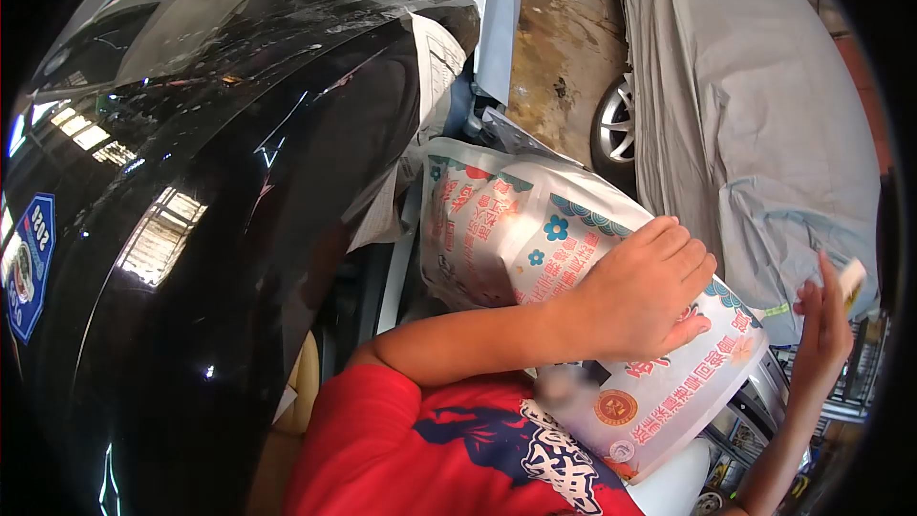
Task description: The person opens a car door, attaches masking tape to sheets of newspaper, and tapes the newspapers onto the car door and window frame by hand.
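A printed sheet with red characters, blue flowers and teal wave patterns is spread in front of my red shirt, over the side of the car. My left hand lies across its upper edge, fingers curled over it and thumb on the printed face. Away from the sheet, at the far right, my right hand is raised with a small pale, whitish-yellow object at its fingers. That object is blurred, so its exact kind does not show.
A glossy black car panel with a blue sticker fills the left. Paper masking hangs at its edge. A grey cover drapes another car with its wheel showing. Stained floor lies between them.
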The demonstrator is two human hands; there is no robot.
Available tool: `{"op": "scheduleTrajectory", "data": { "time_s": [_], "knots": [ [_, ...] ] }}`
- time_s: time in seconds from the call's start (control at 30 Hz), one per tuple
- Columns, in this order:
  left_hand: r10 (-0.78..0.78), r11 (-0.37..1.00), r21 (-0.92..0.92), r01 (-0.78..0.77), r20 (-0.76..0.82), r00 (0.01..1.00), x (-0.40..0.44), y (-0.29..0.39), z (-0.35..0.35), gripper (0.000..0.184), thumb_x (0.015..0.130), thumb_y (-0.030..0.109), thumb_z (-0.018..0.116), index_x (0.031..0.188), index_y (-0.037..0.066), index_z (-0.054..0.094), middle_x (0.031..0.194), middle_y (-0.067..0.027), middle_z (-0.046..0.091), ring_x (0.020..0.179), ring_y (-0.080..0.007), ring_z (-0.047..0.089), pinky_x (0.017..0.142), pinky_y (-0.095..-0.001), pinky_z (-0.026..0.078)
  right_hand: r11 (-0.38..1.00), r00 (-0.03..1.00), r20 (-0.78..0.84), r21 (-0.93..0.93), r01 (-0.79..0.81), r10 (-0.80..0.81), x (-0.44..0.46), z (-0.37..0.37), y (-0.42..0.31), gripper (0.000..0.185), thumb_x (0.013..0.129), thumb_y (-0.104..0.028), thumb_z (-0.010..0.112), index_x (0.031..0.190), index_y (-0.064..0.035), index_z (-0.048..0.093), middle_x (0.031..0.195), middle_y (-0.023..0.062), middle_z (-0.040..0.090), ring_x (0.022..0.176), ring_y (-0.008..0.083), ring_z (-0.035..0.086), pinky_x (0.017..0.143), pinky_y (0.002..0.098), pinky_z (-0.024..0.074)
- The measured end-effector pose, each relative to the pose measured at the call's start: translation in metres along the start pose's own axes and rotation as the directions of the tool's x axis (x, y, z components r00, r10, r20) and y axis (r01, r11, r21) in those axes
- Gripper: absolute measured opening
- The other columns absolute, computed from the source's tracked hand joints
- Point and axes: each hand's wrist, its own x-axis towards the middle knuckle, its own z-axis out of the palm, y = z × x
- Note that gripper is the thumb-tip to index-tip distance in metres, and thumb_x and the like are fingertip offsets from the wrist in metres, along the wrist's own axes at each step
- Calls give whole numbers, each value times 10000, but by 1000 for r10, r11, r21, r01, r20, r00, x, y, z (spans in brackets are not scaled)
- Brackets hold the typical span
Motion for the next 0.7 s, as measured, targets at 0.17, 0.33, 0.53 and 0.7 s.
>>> {"op": "scheduleTrajectory", "data": {
  "time_s": [0.17,0.33,0.53,0.7],
  "knots": [
    [-2,1000,-30,2,0,1000,-1,-7,-1,475,734,245,788,1077,-36,618,1018,-146,594,1013,-330,572,965,-447,453,853,865,196,-171,493,-461,-13,15,-81,228,881,26,694,1108,3,697,1036,195,706,851,315,686,751,388,549],
    [17,999,-34,-18,-24,1000,-3,-12,-1,448,734,218,778,1072,-29,618,1012,-140,591,1006,-320,568,946,-448,452,903,901,215,-132,410,-378,-16,26,-86,289,872,42,689,1159,19,668,1044,200,694,902,357,665,766,452,522],
    [24,993,-112,-22,15,1000,-10,-16,-14,522,783,199,760,1216,-48,605,1215,-196,603,1218,-381,551,1100,-477,411,883,895,192,-176,436,-403,-20,30,-77,301,888,52,677,1186,17,656,1047,201,696,891,365,657,765,452,516],
    [-129,990,45,130,-34,991,-60,-51,-52,487,901,185,688,1340,-2,591,1440,-199,545,1397,-394,465,1172,-495,364,902,905,199,-145,406,-376,-21,29,-77,303,897,60,661,1195,9,658,1040,204,695,889,366,657,762,451,515]
  ]
}}
